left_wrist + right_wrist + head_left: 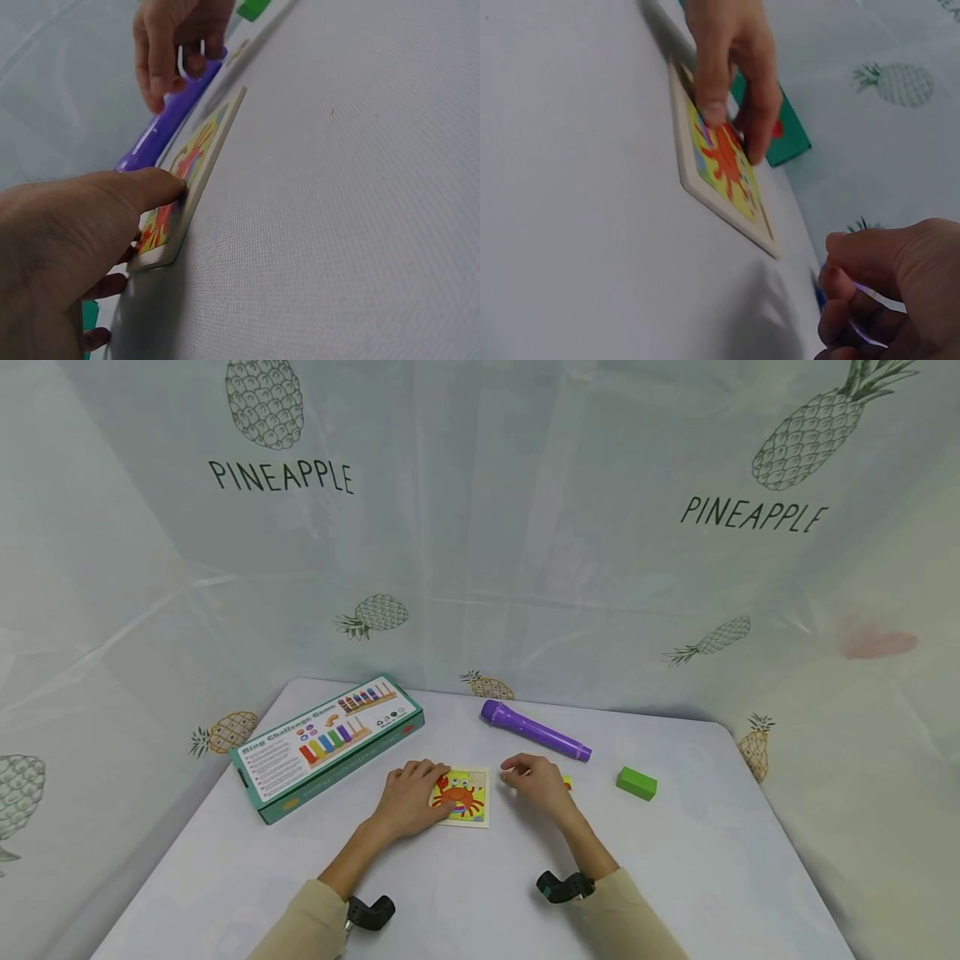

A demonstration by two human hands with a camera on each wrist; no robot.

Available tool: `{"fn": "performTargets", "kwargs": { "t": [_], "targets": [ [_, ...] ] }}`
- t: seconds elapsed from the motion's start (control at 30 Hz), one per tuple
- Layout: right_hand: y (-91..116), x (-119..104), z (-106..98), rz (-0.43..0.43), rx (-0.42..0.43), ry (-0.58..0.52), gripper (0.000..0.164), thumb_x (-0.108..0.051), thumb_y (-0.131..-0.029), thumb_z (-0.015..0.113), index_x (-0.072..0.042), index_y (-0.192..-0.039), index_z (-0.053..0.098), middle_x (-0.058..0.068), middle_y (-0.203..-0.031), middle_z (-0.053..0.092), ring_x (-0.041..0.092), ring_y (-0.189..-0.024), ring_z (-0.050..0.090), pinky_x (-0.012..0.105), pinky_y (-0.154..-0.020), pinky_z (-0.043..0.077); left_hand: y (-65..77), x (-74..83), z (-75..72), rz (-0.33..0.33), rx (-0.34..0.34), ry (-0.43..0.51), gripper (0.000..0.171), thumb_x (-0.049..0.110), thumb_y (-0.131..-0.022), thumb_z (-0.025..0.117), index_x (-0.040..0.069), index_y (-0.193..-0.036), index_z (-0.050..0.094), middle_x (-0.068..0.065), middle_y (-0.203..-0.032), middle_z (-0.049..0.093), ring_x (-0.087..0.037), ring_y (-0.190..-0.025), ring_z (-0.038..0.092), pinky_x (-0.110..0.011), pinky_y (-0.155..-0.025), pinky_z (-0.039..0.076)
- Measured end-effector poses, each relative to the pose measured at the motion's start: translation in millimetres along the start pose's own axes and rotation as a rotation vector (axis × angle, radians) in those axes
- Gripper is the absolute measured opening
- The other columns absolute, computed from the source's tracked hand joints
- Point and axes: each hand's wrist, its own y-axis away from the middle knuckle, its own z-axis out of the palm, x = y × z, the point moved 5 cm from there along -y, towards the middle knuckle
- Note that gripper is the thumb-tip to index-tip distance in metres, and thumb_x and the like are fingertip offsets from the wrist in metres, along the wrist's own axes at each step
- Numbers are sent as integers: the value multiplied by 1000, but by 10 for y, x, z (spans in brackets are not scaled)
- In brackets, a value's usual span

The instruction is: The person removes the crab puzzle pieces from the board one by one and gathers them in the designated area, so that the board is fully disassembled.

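Note:
A square crab puzzle (471,814) in a pale wooden frame lies on the white table, its crab picture face up. My left hand (411,795) holds it at its left side, the thumb resting on the picture (196,166) and the fingers by the far edge. To the right of the puzzle, my right hand (537,783) hovers above the table with loosely bent fingers, thumb close to the index finger; nothing shows between them. Partly hidden behind that hand lies a small yellow and red piece (567,782).
A green and white ring game box (330,747) lies at an angle on the left. Behind the hands is a purple toy microphone (536,730), and a green block (637,783) sits to the right. A pineapple-print sheet (480,543) hangs behind the table.

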Motion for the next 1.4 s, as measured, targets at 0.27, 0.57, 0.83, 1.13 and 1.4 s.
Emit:
{"fn": "performTargets", "kwargs": {
  "t": [0.27, 0.57, 0.83, 1.13, 1.4],
  "targets": [
    [-27, -167, 321, -44, -141, 10, 21, -21, -93, 72, -11, -111, 75, -1, -83, 66, 15, -75, 55, 29, -66, 46, 2, 3, -9, -5, 12, 19, 62, 55, -87, 70, 20, -136, 59, -5, -132, 58, -31, -125, 48, -60, -102, 36],
    [-16, -257, 446, -53, -186, 88, 31, -22, -92, 72, -6, -119, 73, -3, -77, 62, 12, -69, 52, 27, -63, 41, 7, 7, -19, -14, -1, 10, 62, 56, -87, 70, 20, -136, 59, -5, -132, 58, -31, -126, 47, -60, -103, 35],
    [-27, -269, 466, -41, -204, 110, 32, -23, -94, 71, -7, -121, 72, -3, -80, 63, 13, -73, 53, 27, -65, 42, 7, 17, -34, -13, 3, 17, 62, 55, -86, 72, 19, -135, 60, -5, -131, 58, -31, -125, 48, -60, -102, 36],
    [-59, -276, 474, -48, -188, 74, 24, -19, -95, 68, -6, -115, 74, -2, -87, 68, 15, -78, 55, 31, -71, 46, -19, -9, -27, -26, -5, 41, 61, 56, -85, 73, 19, -133, 62, -3, -127, 59, -29, -122, 48, -59, -101, 36],
    [-81, -262, 488, -9, -177, 71, 25, -19, -91, 73, -6, -113, 72, -1, -78, 62, 13, -70, 53, 27, -63, 42, -28, -5, -31, -21, 8, 35, 60, 55, -83, 75, 18, -130, 64, -3, -125, 60, -30, -121, 49, -60, -100, 37]
  ]
}}
